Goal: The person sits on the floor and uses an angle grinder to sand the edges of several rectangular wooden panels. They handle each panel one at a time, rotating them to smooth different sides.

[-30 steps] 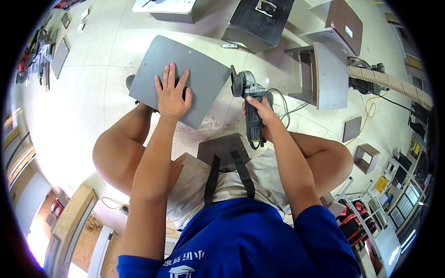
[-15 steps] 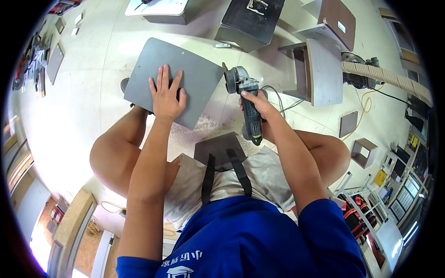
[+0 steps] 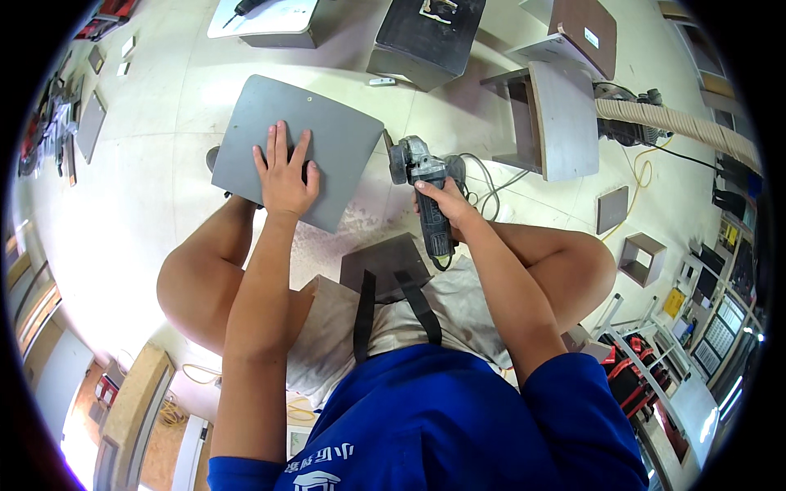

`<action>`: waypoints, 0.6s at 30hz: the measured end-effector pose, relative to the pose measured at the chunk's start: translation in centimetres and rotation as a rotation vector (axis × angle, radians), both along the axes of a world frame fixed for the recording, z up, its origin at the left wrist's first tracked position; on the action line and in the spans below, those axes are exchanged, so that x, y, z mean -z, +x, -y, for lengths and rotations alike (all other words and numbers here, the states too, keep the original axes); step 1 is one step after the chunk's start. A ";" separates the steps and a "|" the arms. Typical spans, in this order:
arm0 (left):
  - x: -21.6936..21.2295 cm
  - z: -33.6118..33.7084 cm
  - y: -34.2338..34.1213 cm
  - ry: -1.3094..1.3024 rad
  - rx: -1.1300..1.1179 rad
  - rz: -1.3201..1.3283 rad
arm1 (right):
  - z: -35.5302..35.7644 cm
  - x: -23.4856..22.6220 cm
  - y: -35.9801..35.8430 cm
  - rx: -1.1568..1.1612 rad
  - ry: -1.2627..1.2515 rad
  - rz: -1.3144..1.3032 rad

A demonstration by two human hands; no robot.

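Note:
A grey flat panel (image 3: 270,110) with rounded corners lies in front of me. My left hand (image 3: 286,182) rests flat on its near part, fingers spread. In my right hand (image 3: 446,203) is an angle grinder (image 3: 430,184), its fingers wrapped round the black body. The grinder's head and disc are at the panel's right edge; I cannot tell whether the disc touches it. A cord trails from the tool toward the right. Pale dust (image 3: 360,217) is scattered on the floor beside the panel's near corner.
Under me is a dark brown board (image 3: 385,263). Ahead stand a black box (image 3: 430,37) and a white-topped piece (image 3: 274,16) with a tool on it. Brown and grey cabinet parts (image 3: 565,123), a wrapped hose (image 3: 679,127) and a small open box (image 3: 643,260) are at right. A ladder (image 3: 655,360) leans behind.
The view has shifted slightly. The grinder sits a little lower, its rear end tilted nearer to me. My left hand stays flat on the panel.

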State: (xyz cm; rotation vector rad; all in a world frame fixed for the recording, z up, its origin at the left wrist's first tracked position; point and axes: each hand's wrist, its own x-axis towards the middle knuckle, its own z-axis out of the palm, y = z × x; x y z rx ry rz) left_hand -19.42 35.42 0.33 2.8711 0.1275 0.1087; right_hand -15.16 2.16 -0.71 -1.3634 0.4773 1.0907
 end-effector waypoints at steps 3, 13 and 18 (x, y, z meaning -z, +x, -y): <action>0.0 0.0 0.0 0.012 0.000 -0.006 | -0.3 0.4 0.0 0.046 0.051 0.019; 0.3 0.1 -0.1 0.015 0.008 0.003 | 0.1 0.6 4.3 -0.044 0.030 0.059; 0.2 0.1 0.0 0.020 0.009 0.021 | 1.4 0.3 3.1 -0.099 0.025 0.061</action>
